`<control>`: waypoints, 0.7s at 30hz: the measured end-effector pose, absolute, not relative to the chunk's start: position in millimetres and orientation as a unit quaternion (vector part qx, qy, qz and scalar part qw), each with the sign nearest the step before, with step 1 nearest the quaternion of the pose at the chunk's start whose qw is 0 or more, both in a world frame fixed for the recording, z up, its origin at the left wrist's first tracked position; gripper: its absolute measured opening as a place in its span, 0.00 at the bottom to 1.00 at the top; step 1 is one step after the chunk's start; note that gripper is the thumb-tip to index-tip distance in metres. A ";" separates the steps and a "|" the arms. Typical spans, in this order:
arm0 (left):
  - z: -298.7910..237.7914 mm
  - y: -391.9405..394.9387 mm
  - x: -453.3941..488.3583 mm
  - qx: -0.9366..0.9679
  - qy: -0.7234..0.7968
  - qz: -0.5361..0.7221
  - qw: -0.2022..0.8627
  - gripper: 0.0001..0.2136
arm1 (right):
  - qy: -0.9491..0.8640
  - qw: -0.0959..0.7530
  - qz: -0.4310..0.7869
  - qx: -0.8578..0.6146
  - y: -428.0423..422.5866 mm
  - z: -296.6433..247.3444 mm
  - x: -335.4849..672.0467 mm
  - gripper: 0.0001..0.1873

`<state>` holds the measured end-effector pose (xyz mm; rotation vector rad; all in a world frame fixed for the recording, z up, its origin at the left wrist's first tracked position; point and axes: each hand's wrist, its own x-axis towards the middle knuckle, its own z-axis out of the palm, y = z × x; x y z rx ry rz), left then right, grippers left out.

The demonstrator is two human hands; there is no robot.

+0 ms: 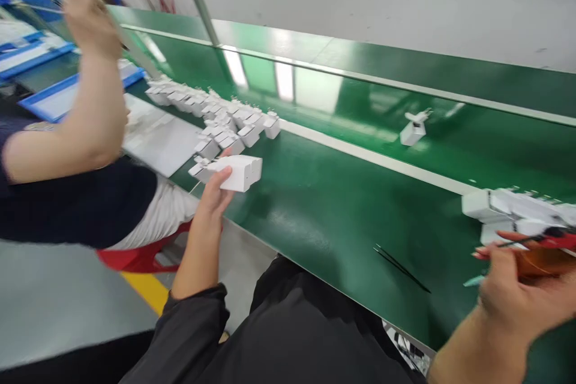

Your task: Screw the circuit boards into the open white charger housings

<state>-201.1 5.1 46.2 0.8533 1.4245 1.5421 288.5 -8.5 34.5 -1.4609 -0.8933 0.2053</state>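
Note:
My left hand (pixel 215 191) is closed around a white charger block (pixel 237 171) at the near edge of the green bench (pixel 324 204), beside a long row of several white chargers (pixel 216 117). My right hand (pixel 517 294) is at the lower right, fingers closed on a thin dark tool (pixel 522 243) with a red and orange part, close to a cluster of white chargers (pixel 517 210).
Black tweezers (pixel 400 267) lie on the bench near my right hand. A single white charger (pixel 413 130) sits on the glossy belt beyond a white rail. A co-worker's arm (pixel 90 102) is raised at the left, above blue trays (pixel 49 96) and a red stool.

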 end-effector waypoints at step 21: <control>71.3 146.0 -42.6 0.765 0.554 0.299 0.135 0.47 | -0.464 0.607 0.151 -0.627 -29.4 40.3 270.4 0.16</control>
